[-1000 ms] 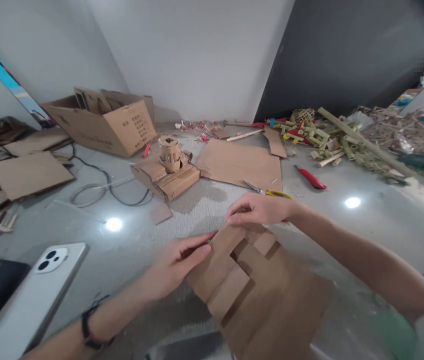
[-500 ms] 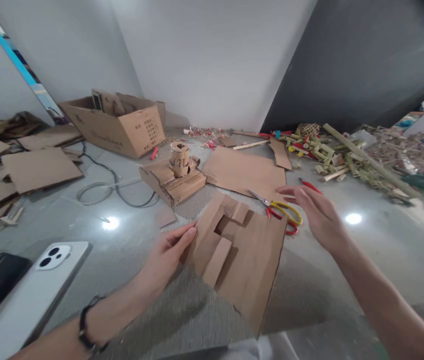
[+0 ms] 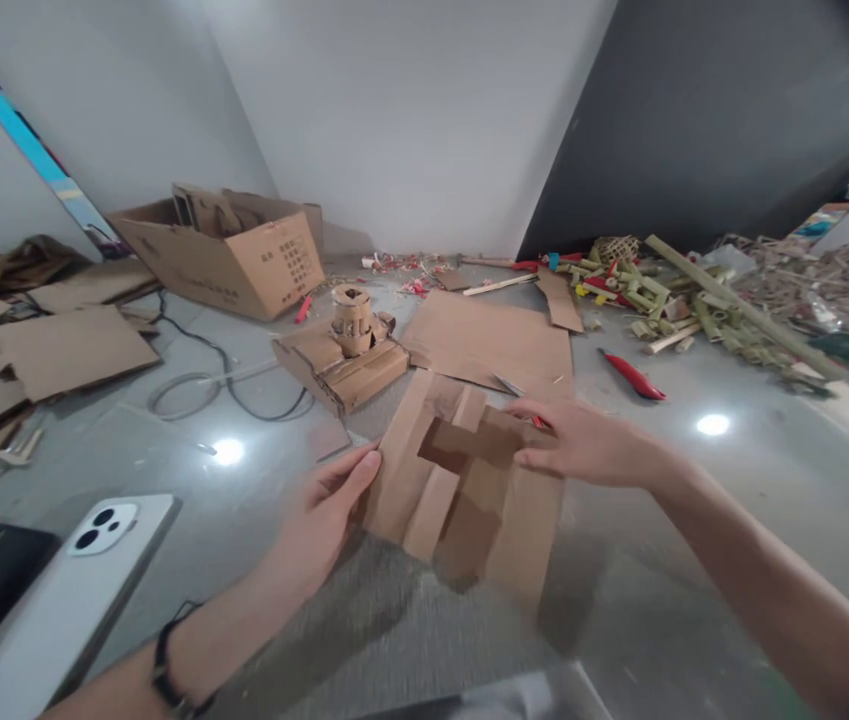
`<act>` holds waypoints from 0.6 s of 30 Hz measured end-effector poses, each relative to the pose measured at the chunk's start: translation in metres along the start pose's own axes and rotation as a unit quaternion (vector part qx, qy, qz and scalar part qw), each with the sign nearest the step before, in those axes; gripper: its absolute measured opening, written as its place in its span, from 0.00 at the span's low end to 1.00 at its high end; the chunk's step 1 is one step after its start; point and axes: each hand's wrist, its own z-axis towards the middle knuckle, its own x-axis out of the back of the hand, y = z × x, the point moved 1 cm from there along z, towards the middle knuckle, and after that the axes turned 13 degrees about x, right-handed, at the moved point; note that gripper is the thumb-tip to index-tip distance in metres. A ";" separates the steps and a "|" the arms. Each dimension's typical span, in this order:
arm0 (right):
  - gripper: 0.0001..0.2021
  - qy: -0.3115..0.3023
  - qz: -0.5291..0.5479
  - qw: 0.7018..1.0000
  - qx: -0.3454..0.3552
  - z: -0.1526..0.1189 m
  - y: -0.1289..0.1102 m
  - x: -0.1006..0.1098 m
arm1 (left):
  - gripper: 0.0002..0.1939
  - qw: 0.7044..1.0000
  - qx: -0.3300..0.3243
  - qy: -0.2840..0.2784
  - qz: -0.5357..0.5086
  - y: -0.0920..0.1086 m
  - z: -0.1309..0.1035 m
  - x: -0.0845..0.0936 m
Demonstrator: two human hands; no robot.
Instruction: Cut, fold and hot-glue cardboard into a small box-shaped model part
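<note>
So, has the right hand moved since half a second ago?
Yes: against the red object, the right hand moved left, to the cardboard piece.

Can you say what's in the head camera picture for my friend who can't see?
A left hand pinches a cut cardboard piece while the right hand touches it, over a grey surface. Behind are a cardboard model and box; a white phone is lower left.

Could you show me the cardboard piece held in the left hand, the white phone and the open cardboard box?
Cardboard piece (image 3: 475,500): head view, shadowed middle of its face.
White phone (image 3: 62,615): head view, its back, below the cameras.
Open cardboard box (image 3: 195,264): head view, its long side wall.
</note>
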 end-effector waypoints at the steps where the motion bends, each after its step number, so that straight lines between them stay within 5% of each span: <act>1: 0.20 -0.032 0.032 0.999 0.015 0.004 0.001 0.007 | 0.21 1.000 0.009 -0.019 -0.004 -0.001 0.000 0.000; 7: 0.21 -0.226 0.270 0.929 0.114 0.023 0.000 0.030 | 0.21 0.995 -0.005 -0.096 0.040 -0.006 -0.003 0.005; 11: 0.16 -0.130 0.336 0.915 0.182 0.023 -0.015 0.016 | 0.16 0.962 -0.117 -0.157 0.192 -0.003 -0.009 0.005; 18: 0.11 -0.013 0.161 0.951 0.265 -0.008 -0.083 0.030 | 0.20 0.849 -0.372 -0.231 0.297 0.017 -0.033 0.000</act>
